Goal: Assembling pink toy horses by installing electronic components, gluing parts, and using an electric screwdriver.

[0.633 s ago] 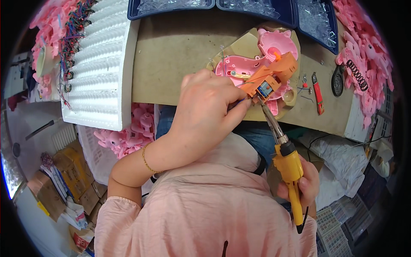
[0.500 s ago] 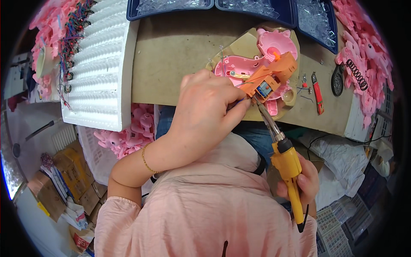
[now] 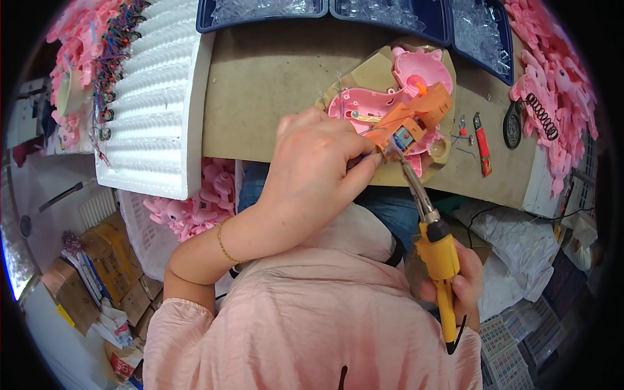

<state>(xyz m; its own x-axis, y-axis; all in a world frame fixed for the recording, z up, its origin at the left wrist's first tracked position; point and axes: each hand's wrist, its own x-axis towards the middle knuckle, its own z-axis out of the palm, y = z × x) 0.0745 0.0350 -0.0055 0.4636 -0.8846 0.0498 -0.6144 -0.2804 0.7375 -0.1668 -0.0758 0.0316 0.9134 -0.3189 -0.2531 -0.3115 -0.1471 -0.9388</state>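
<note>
My left hand is closed, thumb and fingers pinching the near end of an orange plastic housing; a bit of blue wire shows at the fingertips. In the housing's opening sits a small blue and silver part. My right hand is wrapped round the yellow handle of a soldering iron. The iron's metal tip reaches up to the housing beside the left fingertips; whether it touches is too small to tell. Beneath the housing, pink plastic shell halves rest in a tan fixture.
Right of the fixture lie a red cutter knife, small loose wired parts and a black oval item. Blue bins of clear pieces line the back. A white foam tray stands left; pink parts are heaped right.
The soldering iron has shifted slightly, its tip a little to the right along the housing. My left hand keeps its pinch almost unmoved.
</note>
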